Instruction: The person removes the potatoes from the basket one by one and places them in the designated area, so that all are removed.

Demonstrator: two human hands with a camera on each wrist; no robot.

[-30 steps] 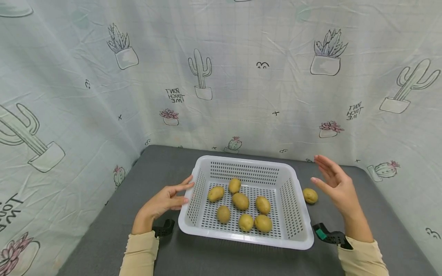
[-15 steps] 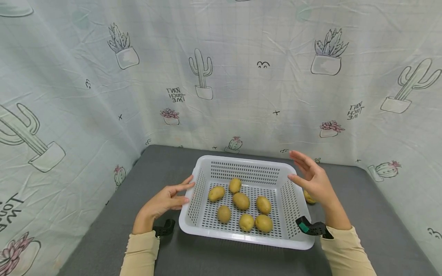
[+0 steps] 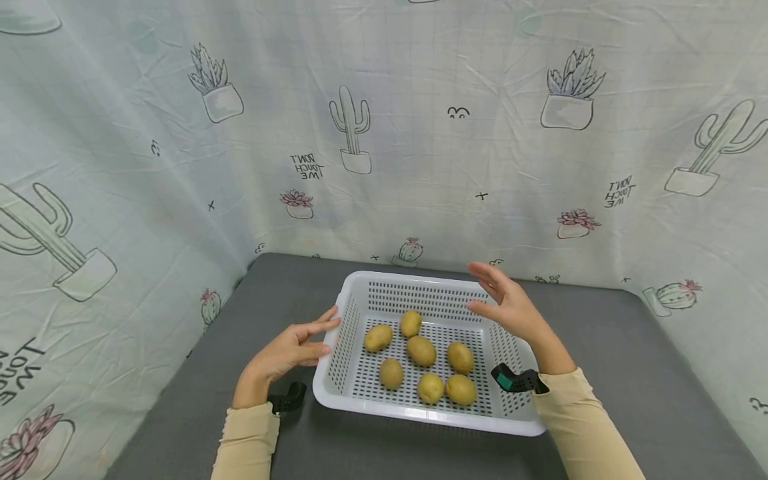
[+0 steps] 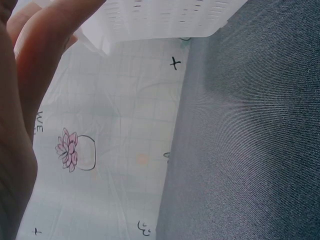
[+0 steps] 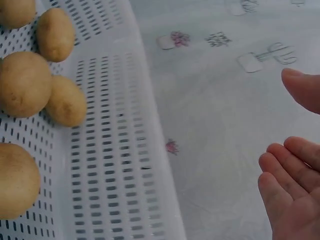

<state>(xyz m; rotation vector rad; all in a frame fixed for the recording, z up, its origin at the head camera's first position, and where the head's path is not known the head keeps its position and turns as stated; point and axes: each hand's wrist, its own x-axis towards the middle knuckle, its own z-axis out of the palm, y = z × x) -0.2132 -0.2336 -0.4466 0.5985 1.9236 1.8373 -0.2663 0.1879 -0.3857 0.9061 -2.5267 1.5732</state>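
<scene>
A white perforated plastic basket stands on the grey table, with several yellow potatoes spread over its bottom. My left hand rests its fingertips and thumb on the basket's left rim, fingers fairly straight. In the left wrist view, part of that hand shows beside the basket's wall. Above the basket's right side hovers my right hand, fingers extended, thumb apart, nothing held. The right wrist view shows its palm and spread fingertips, with potatoes in the basket at left.
The grey table extends on both sides of the basket. A pale curtain with cactus drawings hangs behind and around it. Each wrist wears a black band, the right one with a green patch.
My right hand has moved left from beside the basket to above its right side, staying open. The potato outside the basket on the right is now hidden by that arm. The left hand keeps its place.
</scene>
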